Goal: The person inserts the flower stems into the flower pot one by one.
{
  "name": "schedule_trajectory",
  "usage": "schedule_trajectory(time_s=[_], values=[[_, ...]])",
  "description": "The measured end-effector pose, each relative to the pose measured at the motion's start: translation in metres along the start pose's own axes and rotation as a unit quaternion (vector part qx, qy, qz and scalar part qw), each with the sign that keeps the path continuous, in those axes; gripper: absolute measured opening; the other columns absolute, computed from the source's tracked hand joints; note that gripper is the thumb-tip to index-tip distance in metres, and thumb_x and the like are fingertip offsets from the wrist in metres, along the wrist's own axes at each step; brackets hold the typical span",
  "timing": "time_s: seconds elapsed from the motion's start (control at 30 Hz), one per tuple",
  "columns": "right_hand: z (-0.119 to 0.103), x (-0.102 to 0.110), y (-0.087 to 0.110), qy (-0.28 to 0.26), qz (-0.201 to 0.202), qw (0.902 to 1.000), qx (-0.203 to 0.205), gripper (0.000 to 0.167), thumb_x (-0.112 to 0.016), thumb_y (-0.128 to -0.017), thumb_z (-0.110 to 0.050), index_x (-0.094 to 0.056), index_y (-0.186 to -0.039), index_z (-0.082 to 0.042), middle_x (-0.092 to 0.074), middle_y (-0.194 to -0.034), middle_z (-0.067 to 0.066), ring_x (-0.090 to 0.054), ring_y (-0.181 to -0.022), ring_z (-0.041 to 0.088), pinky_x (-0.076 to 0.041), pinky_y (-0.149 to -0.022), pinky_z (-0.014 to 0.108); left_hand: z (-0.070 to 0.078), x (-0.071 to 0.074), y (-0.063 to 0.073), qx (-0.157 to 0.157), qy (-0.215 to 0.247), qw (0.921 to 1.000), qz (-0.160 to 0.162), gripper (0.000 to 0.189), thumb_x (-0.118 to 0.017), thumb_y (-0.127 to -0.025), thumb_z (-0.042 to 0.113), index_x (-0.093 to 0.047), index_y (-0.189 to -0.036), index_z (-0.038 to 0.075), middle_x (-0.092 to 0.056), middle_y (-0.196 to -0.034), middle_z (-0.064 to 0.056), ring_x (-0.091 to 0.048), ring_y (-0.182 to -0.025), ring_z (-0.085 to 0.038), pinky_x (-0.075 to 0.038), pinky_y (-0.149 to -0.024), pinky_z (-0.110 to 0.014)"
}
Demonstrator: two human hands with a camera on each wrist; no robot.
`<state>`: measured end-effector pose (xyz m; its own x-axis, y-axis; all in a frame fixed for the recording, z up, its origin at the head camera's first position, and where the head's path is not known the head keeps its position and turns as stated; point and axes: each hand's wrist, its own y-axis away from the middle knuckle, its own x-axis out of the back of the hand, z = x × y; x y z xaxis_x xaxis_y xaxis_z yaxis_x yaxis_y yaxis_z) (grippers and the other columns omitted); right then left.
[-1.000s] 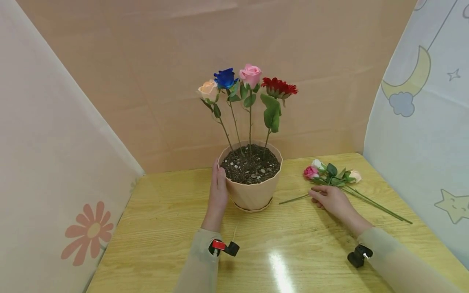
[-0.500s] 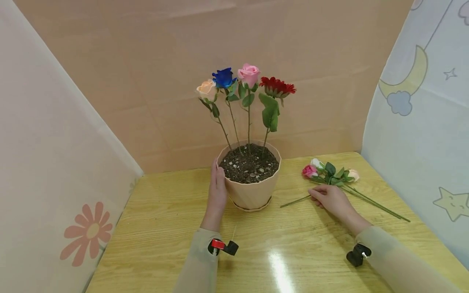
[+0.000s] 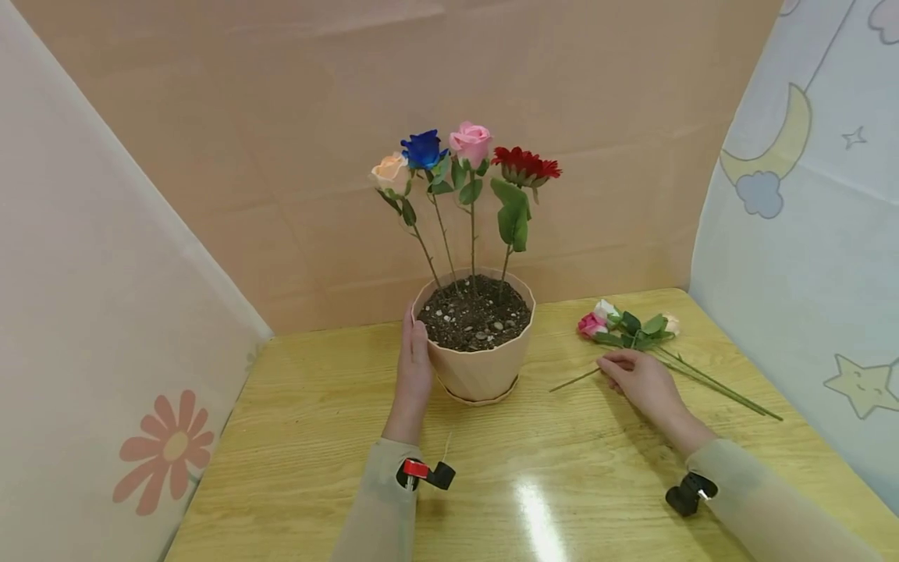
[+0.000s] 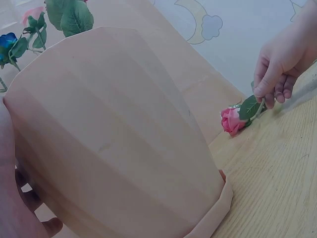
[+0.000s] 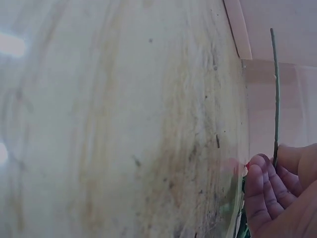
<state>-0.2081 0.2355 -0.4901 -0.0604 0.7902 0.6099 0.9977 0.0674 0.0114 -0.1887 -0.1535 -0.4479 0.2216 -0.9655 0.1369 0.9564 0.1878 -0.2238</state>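
Round, ribbed peach flowerpot (image 3: 481, 375) blocks rear centre of yellow wood-grain worktop (image 3: 295, 453). Four standing green flower stems (image 3: 473, 234) bar rear of dark pebbly soil (image 3: 477, 332); front reachable from above. Left hand (image 3: 414, 371) occupies flowerpot's left flank. Passage rightward, narrowed by thin green stem (image 3: 576, 379) jutting from right hand (image 3: 642, 384).

I make out a long, pale beige fabric left sleeve (image 3: 379, 499) and a matching right sleeve (image 3: 779, 503), both reaching the wrists, with faint greenish patches near the cuffs. On the left wrist I see a bright red block (image 3: 416, 468), a small black boxy module (image 3: 441, 475) and a thin, pale wire-like strand (image 3: 448, 447). The right wrist carries a rounded black module (image 3: 681, 498) with a small shiny silvery piece (image 3: 704, 495).
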Motion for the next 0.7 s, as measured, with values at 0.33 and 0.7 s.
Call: schedule_trajectory(time_s=[0.33,0.7], values=[[0.0018,0.0031,0.0043,-0.057,0.018,0.9981,-0.017,0.040,-0.067,-0.113,-0.023,-0.067,-0.138,0.009,-0.078,-0.114,0.023,-0.077,-0.091,0.026,-0.065,-0.074,0.031,0.0001,0.0000,0.0007,-0.004,0.007,1.0000,0.004,0.061,-0.028,-0.122,0.049,-0.016,-0.179,0.030,-0.015,-0.184,-0.004,-0.018,-0.167,-0.032,-0.016,-0.133,-0.060],[0.0006,0.0098,0.0056,-0.132,0.053,0.9889,-0.042,0.050,-0.069,-0.112,-0.026,-0.056,-0.144,0.010,-0.078,-0.120,0.021,-0.077,-0.091,0.013,-0.065,-0.078,0.030,0.0021,-0.0015,0.0000,-0.011,0.009,0.9999,0.007,0.061,-0.029,-0.122,0.046,-0.017,-0.179,0.027,-0.016,-0.184,-0.005,-0.017,-0.167,-0.031,-0.016,-0.134,-0.058]])
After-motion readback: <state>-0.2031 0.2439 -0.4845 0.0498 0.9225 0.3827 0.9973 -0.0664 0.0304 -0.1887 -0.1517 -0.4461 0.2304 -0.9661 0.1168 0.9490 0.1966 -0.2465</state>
